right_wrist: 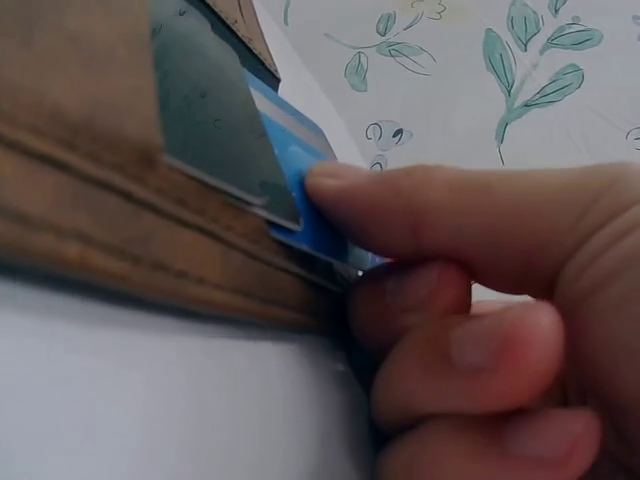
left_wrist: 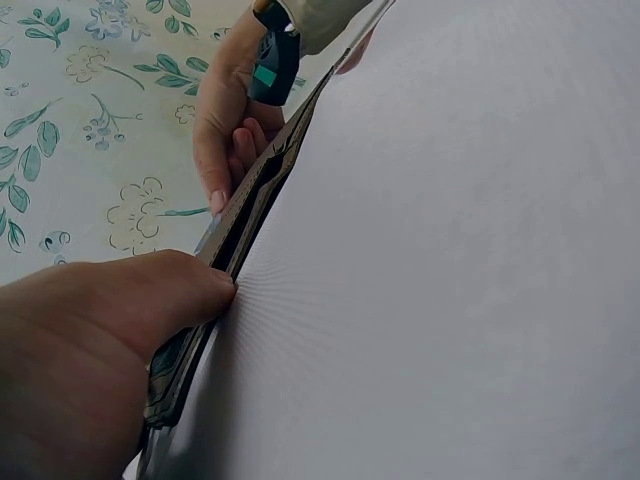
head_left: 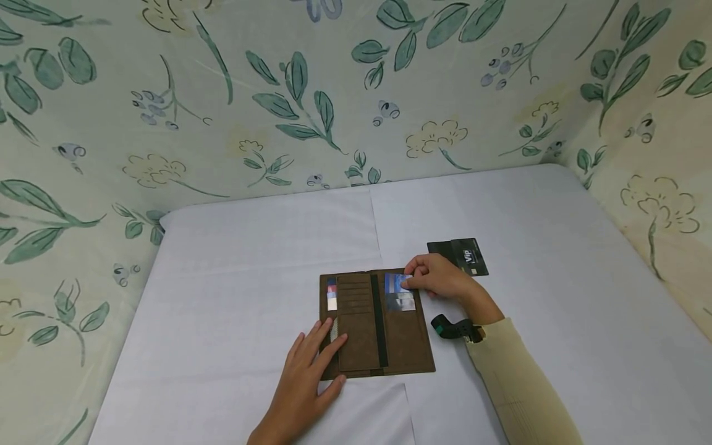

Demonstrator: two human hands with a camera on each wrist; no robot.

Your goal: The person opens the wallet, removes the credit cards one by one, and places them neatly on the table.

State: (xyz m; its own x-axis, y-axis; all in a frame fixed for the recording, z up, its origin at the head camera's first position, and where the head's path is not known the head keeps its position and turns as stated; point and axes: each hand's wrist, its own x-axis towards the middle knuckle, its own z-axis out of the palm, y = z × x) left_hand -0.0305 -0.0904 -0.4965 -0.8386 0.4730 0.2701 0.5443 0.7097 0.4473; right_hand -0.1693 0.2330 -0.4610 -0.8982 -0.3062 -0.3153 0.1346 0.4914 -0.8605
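Note:
A brown bifold wallet (head_left: 356,346) lies unfolded on the white-covered table, a black band running down near its middle. My left hand (head_left: 308,374) rests on its lower left part with fingers spread; in the left wrist view the thumb (left_wrist: 190,290) touches the wallet's edge. At the upper right edge, my right hand (head_left: 442,278) pinches a blue card (head_left: 394,282) between thumb and curled index finger. A greyish card-like piece (right_wrist: 215,110) partly covers the blue card (right_wrist: 318,225) in the right wrist view. How deep the blue card sits is hidden.
Black cards (head_left: 473,258), one printed "VIP", lie overlapping behind my right hand. A red, white and blue card (head_left: 332,293) shows in the wallet's left side. A dark wrist device (head_left: 453,327) is strapped on my right wrist. Leaf-patterned fabric (head_left: 300,105) rises behind the table.

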